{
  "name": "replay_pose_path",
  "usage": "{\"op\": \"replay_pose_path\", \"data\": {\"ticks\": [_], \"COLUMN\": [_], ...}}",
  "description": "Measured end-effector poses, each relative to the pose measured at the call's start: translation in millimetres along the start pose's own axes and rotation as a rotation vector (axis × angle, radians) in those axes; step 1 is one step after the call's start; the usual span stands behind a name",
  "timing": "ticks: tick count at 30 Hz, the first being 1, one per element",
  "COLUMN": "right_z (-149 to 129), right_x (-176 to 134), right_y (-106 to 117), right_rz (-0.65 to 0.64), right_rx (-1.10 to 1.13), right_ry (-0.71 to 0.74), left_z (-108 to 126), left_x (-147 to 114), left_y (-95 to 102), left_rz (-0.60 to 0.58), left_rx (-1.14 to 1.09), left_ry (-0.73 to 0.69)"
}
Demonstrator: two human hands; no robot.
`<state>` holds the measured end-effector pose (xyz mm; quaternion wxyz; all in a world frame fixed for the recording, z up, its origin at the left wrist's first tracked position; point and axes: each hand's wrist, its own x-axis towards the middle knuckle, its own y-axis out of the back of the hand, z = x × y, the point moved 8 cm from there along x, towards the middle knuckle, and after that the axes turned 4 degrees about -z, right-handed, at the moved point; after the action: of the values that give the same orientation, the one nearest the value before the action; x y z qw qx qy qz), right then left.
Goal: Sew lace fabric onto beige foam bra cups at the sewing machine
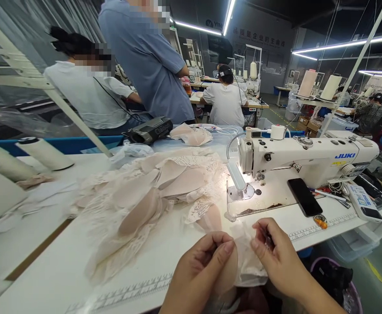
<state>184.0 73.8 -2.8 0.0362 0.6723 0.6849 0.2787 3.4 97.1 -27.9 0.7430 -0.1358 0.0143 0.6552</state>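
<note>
Near the front edge of the table, my left hand (pixel 207 264) pinches the edge of a beige bra cup (pixel 228 268), its thumb pressed against the curled fingers. Sheer off-white fabric (pixel 243 257) hangs from the cup between my hands. My right hand (pixel 274 253) is closed at the fabric's right side, with thumb and fingers bent together; the exact grip is partly hidden. Just beyond my hands lies a lace-edged cup piece (pixel 207 216). Further left spreads a pile of beige lace bra pieces (pixel 158 183).
A white sewing machine (pixel 308 152) with a lit lamp (pixel 236 174) stands at the right. Beside it lie a black phone (pixel 305 197), a white device (pixel 363 203) and small tools. Thread cones (pixel 45 153) stand at left. Several people sit or stand beyond the table.
</note>
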Motion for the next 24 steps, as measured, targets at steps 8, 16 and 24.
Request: {"op": "replay_pose_path", "data": {"ticks": [8,16,24], "right_z": [-39.6,-45.6,-54.0], "right_x": [-10.0,-10.9,-13.7], "right_y": [-6.2,-9.2,-10.8], "right_rz": [0.090,0.139,0.217], "right_rx": [-0.429,-0.552,-0.707], "right_ry": [0.323,0.404,0.488], "left_z": [4.0,9.7,16.1], "left_x": [0.0,-6.5,-8.1], "left_y": [-3.9,-4.0,-8.9], "left_rz": [-0.004,0.043,0.029], "left_rx": [0.127,0.120,0.226], "left_ry": [-0.028,-0.048,-0.107]}}
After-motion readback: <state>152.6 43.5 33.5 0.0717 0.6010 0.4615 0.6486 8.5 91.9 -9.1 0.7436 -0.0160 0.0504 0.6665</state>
